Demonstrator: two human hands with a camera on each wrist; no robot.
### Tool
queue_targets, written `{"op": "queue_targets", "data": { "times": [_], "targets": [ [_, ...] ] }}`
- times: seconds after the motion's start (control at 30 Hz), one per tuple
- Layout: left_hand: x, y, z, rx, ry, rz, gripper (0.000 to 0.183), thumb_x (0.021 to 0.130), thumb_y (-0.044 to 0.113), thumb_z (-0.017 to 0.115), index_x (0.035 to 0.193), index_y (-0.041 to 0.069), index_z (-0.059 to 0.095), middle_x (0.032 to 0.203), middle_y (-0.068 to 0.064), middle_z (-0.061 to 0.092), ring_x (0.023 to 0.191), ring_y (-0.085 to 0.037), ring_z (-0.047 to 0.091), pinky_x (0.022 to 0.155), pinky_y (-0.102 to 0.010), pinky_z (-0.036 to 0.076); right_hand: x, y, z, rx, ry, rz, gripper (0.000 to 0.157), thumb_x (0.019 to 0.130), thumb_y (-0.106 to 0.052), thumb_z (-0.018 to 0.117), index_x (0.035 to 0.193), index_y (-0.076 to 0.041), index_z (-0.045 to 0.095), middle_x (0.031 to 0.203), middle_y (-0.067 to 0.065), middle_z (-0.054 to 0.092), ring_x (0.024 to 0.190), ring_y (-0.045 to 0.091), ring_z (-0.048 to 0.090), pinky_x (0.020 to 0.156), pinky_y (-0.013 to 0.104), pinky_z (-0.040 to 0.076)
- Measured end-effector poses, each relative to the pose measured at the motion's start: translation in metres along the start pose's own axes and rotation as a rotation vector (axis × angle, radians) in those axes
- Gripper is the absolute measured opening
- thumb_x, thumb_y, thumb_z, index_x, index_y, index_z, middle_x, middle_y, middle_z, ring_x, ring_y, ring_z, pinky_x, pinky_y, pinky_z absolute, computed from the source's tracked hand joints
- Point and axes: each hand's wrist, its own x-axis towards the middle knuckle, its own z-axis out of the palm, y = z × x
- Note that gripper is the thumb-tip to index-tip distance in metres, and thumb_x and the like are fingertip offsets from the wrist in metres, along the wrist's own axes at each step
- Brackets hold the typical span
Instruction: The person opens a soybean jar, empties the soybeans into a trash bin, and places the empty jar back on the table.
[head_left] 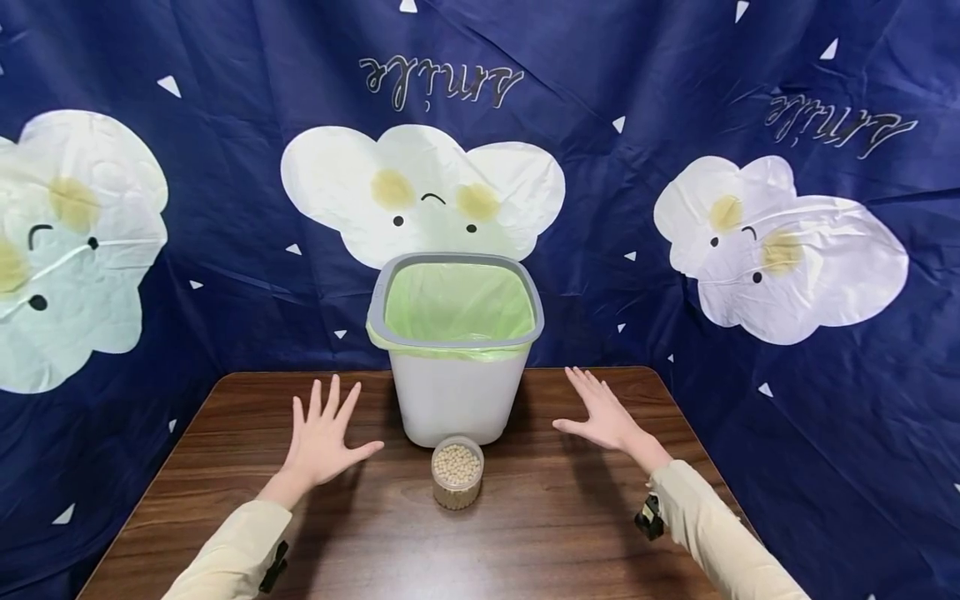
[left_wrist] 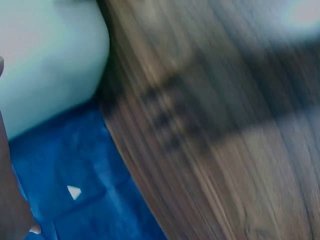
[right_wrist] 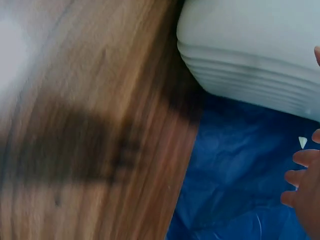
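Observation:
A white trash bin with a grey rim and a light green liner bag stands at the back of the wooden table. Just in front of it sits a small clear round container of cotton swabs, their pale tips facing up. To the left of both, my left hand is held over the table with its fingers spread, holding nothing. On the other side of the bin my right hand is likewise stretched out, fingers straight and thumb apart. Its fingertips show at the edge of the right wrist view.
Dark blue cloth with white cloud faces hangs behind the table and along both sides. The brown wooden tabletop reaches toward me. Dark wrist straps sit on the cream sleeves.

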Motion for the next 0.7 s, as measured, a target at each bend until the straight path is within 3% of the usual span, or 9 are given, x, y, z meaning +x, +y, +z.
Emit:
{"op": "queue_targets", "data": {
  "times": [0.23, 0.47, 0.7],
  "targets": [
    [-0.005, 0.028, 0.009, -0.093, -0.046, 0.025, 0.101, 0.068, 0.070, 0.057, 0.144, 0.013, 0.024, 0.148, -0.022, 0.011, 0.135, -0.042, 0.005, 0.102, -0.064, 0.004, -0.003, -0.013, 0.020, 0.150, 0.025, -0.014, 0.084, 0.078, -0.042, 0.066, 0.141, -0.001, 0.029, 0.143, 0.018, 0.033, 0.132, 0.034, 0.026, 0.105, 0.056, 0.017],
    [-0.014, 0.055, 0.020, -0.228, -0.022, 0.066, 0.098, 0.069, 0.063, 0.063, 0.142, 0.008, 0.029, 0.146, -0.024, 0.018, 0.133, -0.041, 0.018, 0.102, -0.062, 0.014, -0.010, -0.028, 0.047, 0.280, 0.019, 0.040, 0.079, 0.077, -0.040, 0.068, 0.140, -0.007, 0.035, 0.140, 0.014, 0.038, 0.128, 0.030, 0.034, 0.103, 0.048, 0.029],
    [-0.020, 0.074, 0.036, -0.348, -0.008, 0.079, 0.092, 0.068, 0.053, 0.070, 0.137, 0.000, 0.037, 0.143, -0.025, 0.026, 0.128, -0.038, 0.031, 0.103, -0.054, 0.024, -0.016, -0.037, 0.074, 0.346, 0.052, -0.023, 0.079, 0.071, -0.036, 0.075, 0.135, -0.003, 0.041, 0.132, 0.016, 0.047, 0.121, 0.032, 0.043, 0.096, 0.048, 0.037]
  ]
}}
